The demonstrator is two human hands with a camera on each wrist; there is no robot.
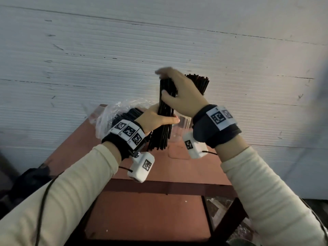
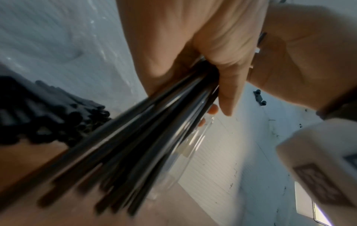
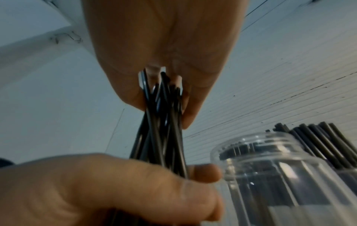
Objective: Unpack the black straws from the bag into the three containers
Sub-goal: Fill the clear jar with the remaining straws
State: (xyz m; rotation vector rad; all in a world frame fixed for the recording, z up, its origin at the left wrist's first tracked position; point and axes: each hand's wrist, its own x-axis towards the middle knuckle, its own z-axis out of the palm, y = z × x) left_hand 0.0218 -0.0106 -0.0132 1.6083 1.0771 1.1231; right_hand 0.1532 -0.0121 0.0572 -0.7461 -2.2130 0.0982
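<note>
I hold a bundle of black straws (image 1: 164, 121) upright over the table. My left hand (image 1: 165, 119) grips it round the middle, thumb across the front. My right hand (image 1: 166, 84) pinches its top end. In the right wrist view the straws (image 3: 160, 122) run from my right fingers down into my left hand (image 3: 115, 191). An empty clear container (image 1: 179, 128) stands just right of the bundle, also visible as the clear container (image 3: 280, 175). Behind it, a second container holds upright straws (image 1: 198, 84). The clear plastic bag (image 1: 110, 114) with more straws lies behind my left wrist.
The red-brown table (image 1: 142, 174) is small, with a dark frame and a lower shelf (image 1: 147, 215) beneath. A white ribbed wall (image 1: 106, 50) rises right behind it. A dark object (image 1: 30, 178) sits on the floor at the left.
</note>
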